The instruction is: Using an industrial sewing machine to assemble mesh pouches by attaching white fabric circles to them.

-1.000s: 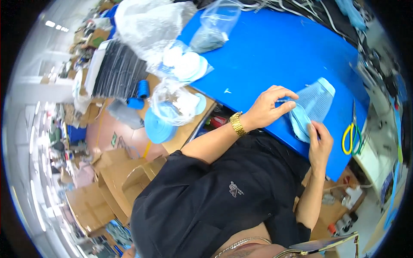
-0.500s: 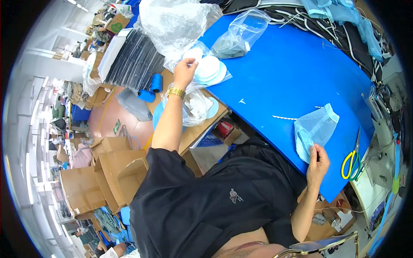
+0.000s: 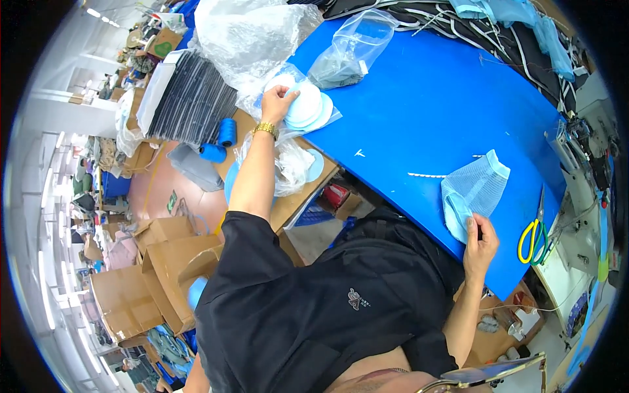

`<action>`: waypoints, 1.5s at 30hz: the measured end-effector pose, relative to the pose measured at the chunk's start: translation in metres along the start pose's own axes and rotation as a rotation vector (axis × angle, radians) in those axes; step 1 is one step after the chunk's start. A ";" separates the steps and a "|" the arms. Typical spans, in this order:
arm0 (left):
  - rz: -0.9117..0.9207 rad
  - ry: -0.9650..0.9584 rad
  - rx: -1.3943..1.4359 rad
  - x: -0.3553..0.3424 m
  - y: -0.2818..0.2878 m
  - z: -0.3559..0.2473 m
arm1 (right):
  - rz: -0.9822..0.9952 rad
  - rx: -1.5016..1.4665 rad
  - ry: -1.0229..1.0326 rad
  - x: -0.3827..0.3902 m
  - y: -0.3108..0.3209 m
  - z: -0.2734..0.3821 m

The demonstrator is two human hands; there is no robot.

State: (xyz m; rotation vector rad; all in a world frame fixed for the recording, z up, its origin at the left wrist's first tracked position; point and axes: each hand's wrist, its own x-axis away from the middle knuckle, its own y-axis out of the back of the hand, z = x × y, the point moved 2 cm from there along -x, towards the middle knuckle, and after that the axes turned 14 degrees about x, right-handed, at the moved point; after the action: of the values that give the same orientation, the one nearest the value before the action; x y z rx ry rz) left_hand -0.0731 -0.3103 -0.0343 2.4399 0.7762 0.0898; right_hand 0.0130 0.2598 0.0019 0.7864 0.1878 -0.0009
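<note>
At the far left of the blue table, my left hand (image 3: 278, 105), with a gold watch on its wrist, pinches the edge of a round white and light-blue piece (image 3: 306, 101). That piece lies over a stack of similar round pieces (image 3: 321, 118) on a plastic bag. On the right, my right hand (image 3: 481, 243) grips the light-blue rim of a small mesh pouch (image 3: 483, 180), thumb and fingers closed on it. The pouch rests on the table near its front edge. Just right of it are scissors (image 3: 532, 241) with yellow and green handles.
A clear bag with dark contents (image 3: 341, 69) lies on the blue table (image 3: 419, 118). Blue thread spools (image 3: 227, 132) stand left of my left forearm, by a stack of dark sheets (image 3: 190, 98). Cardboard boxes (image 3: 124, 298) are at lower left, machinery (image 3: 576, 157) at right.
The view has shifted slightly. The round piece at my left fingertips now shows a light-blue edge and overlaps the stack. My right hand keeps its hold on the pouch. A blurred blue shape appears by the boxes.
</note>
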 end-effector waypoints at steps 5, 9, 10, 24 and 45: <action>-0.029 -0.009 -0.064 0.013 -0.002 -0.018 | -0.002 0.015 0.001 0.000 0.001 0.000; -0.088 -0.126 -0.111 0.021 0.003 -0.026 | -0.006 0.021 0.010 -0.001 0.001 0.001; -0.103 -0.186 -0.118 0.022 0.003 -0.028 | 0.001 0.024 0.006 -0.001 0.001 0.002; -0.061 -0.229 0.161 0.031 0.003 -0.038 | -0.011 0.041 0.008 -0.001 0.001 0.004; -0.045 -0.253 0.061 0.013 -0.003 -0.047 | 0.000 0.046 0.001 -0.001 0.001 0.001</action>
State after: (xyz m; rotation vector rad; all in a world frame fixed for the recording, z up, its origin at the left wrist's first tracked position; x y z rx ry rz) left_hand -0.0741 -0.2774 0.0015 2.4272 0.7283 -0.2587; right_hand 0.0125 0.2595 0.0037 0.8322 0.1892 -0.0045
